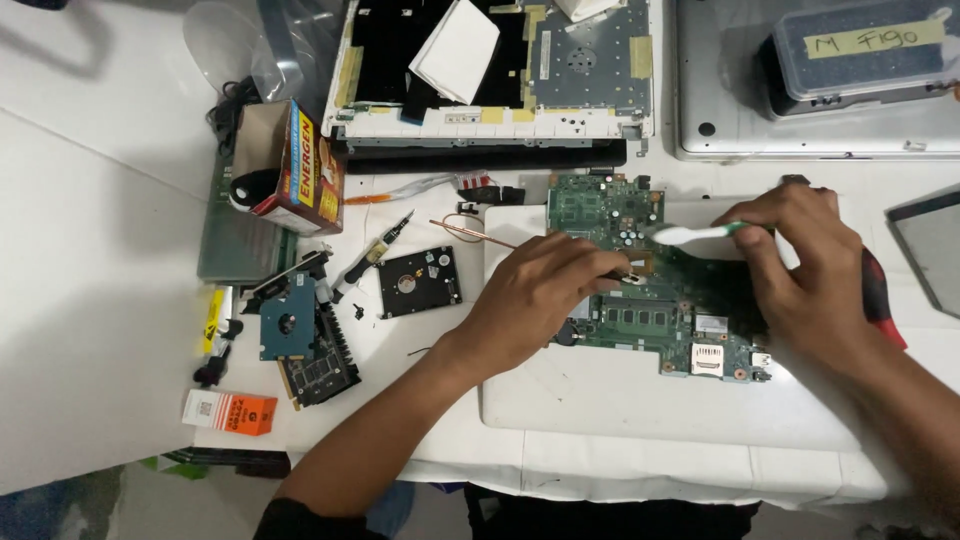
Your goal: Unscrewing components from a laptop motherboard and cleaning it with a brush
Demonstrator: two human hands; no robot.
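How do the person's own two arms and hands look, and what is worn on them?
Both hands, the left hand and the right hand, are bare: no gloves, rings or watch show. Both forearms are bare too. A dark sleeve edge shows near the left elbow; the right arm leaves the frame before any sleeve appears.

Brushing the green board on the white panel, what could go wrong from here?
1. The toothbrush in the right hand may snag small parts on the motherboard.
2. The left hand presses bare on the board: static or skin oil could get on it.
3. The board lies loose on the white panel and might slide.
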